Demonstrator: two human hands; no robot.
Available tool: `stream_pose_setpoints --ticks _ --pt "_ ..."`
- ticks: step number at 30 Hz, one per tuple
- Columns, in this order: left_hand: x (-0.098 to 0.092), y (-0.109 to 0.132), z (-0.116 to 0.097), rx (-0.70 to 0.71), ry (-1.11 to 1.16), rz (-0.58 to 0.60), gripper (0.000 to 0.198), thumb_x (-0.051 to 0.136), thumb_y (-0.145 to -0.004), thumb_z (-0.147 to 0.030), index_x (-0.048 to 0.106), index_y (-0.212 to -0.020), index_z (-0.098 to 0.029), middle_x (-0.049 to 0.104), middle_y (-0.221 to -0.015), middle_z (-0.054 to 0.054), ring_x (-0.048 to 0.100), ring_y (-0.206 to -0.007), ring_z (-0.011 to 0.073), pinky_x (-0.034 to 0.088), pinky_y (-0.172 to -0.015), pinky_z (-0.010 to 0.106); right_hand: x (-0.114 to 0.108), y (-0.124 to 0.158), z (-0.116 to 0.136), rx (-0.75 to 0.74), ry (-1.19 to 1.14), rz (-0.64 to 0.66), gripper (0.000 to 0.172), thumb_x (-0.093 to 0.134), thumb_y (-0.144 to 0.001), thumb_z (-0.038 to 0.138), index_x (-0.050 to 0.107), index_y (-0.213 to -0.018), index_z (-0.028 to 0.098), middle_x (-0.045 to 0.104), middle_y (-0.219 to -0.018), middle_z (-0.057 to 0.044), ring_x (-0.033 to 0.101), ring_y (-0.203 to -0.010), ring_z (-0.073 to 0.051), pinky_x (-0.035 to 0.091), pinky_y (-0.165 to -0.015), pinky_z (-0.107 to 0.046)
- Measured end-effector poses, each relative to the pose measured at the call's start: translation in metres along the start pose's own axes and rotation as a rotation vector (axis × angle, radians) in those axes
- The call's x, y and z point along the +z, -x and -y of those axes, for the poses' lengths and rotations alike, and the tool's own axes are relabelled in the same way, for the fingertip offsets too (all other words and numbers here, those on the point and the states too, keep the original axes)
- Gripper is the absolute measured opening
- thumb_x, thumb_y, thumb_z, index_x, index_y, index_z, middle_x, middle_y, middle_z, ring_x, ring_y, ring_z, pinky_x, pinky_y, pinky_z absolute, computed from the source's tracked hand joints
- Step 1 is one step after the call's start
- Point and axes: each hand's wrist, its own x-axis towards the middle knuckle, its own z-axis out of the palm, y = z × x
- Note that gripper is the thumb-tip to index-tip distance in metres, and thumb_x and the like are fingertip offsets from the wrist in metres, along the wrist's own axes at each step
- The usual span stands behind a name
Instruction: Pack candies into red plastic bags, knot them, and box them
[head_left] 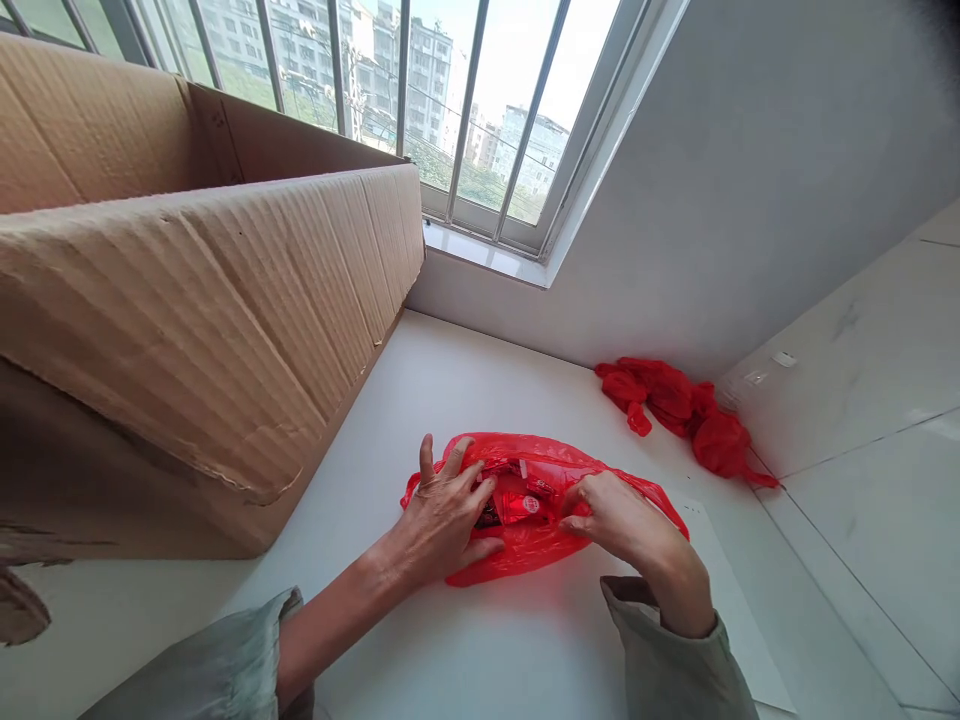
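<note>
A red plastic bag (517, 560) lies on the white tabletop with its mouth spread open. Inside it show several small shiny packets (525, 508), red and dark; their exact kind is too small to tell. My left hand (450, 500) rests at the bag's left side, fingers spread, with some fingertips over the packets. At the right of the opening, my right hand (611, 515) reaches in with its fingers curled at the bag's inner edge. What those fingers hold, if anything, is hidden.
A large open cardboard box (225, 310) stands on the left. Crumpled red plastic bags (675, 405) lie against the wall at the back right, near a clear plastic item (750, 380). Behind is a barred window (450, 130). A white sheet (739, 600) lies at right.
</note>
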Motion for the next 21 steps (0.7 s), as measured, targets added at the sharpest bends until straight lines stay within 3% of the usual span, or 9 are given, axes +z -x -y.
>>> stream_pose_setpoints --ticks 5,8,11,14,17,21 --pt "-0.005 -0.004 0.0 -0.037 -0.022 0.02 0.039 0.071 -0.081 -0.049 0.07 -0.105 -0.018 0.07 -0.109 0.009 0.046 -0.129 0.0387 -0.018 -0.113 0.063 0.009 -0.018 0.008 0.002 -0.022 -0.089 0.015 0.05 -0.084 0.015 0.063 -0.075 0.018 0.06 -0.072 -0.004 0.049 -0.063 -0.014 0.026 -0.054 -0.026" --pt "-0.004 -0.003 0.001 -0.047 -0.026 0.032 0.035 0.075 -0.078 -0.047 0.07 -0.098 -0.018 0.071 -0.105 0.008 0.046 -0.129 0.0398 -0.021 -0.111 0.065 0.018 -0.029 0.01 -0.028 -0.031 -0.055 0.015 0.05 -0.08 0.009 0.059 -0.07 0.016 0.057 -0.066 -0.002 0.043 -0.056 -0.011 0.024 -0.053 -0.027" --pt "-0.003 -0.002 0.001 -0.057 -0.026 0.064 0.034 0.076 -0.077 -0.044 0.069 -0.099 -0.018 0.071 -0.097 0.006 0.048 -0.125 0.0395 -0.015 -0.111 0.069 0.022 -0.033 0.011 -0.093 -0.071 -0.028 0.015 0.053 -0.077 0.008 0.055 -0.064 0.016 0.056 -0.064 0.0 0.041 -0.056 -0.01 0.024 -0.053 -0.026" --pt "-0.002 -0.001 0.0 -0.062 -0.023 0.081 0.034 0.077 -0.078 -0.04 0.069 -0.103 -0.019 0.071 -0.099 0.006 0.05 -0.122 0.0387 -0.009 -0.113 0.07 0.02 -0.032 0.012 -0.13 -0.107 -0.037 0.013 0.056 -0.077 0.008 0.055 -0.066 0.016 0.059 -0.068 0.0 0.046 -0.06 -0.011 0.028 -0.054 -0.024" --pt "-0.001 -0.001 0.0 -0.055 -0.021 0.091 0.035 0.076 -0.079 -0.038 0.068 -0.107 -0.019 0.071 -0.103 0.006 0.05 -0.123 0.0388 -0.011 -0.112 0.07 0.016 -0.031 0.014 -0.177 -0.155 -0.064 0.011 0.056 -0.076 0.007 0.059 -0.072 0.017 0.063 -0.071 0.0 0.051 -0.063 -0.012 0.033 -0.057 -0.023" --pt "0.001 0.0 0.002 -0.027 -0.037 0.092 0.037 0.075 -0.08 -0.037 0.066 -0.111 -0.019 0.071 -0.101 0.007 0.047 -0.126 0.0403 -0.017 -0.109 0.072 0.017 -0.032 0.018 -0.282 -0.172 -0.146 0.025 0.053 -0.077 0.003 0.067 -0.091 0.018 0.071 -0.09 -0.004 0.062 -0.082 -0.017 0.041 -0.069 -0.025"
